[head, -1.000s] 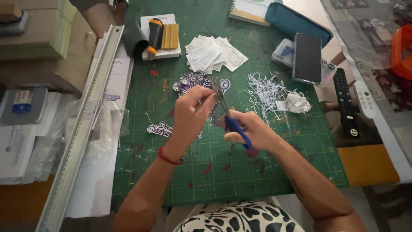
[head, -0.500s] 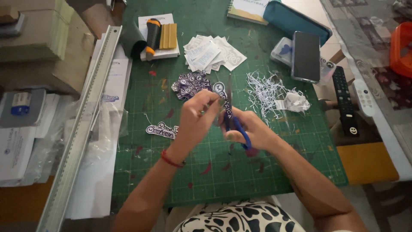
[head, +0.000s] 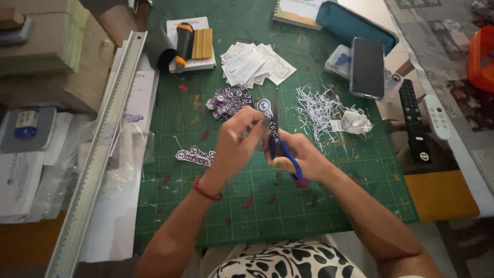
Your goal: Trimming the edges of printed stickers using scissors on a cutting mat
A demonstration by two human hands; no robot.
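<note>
Head view: left hand (head: 234, 141) pinches a dark printed sticker strip (head: 269, 121) above the green gridded cutting mat (head: 319, 206); right hand (head: 298, 157) grips blue-handled scissors (head: 284, 154), blades at the strip. Cut stickers pile (head: 228, 100) nr.

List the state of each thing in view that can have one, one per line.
Sticker strip: held up by the left hand, partly cut.
Scissors: gripped in the right hand, blades at the strip.
Phone: screen dark, face up.
Paper trimmings: loose heap.
Cut stickers: piled on cutting mat.
</note>
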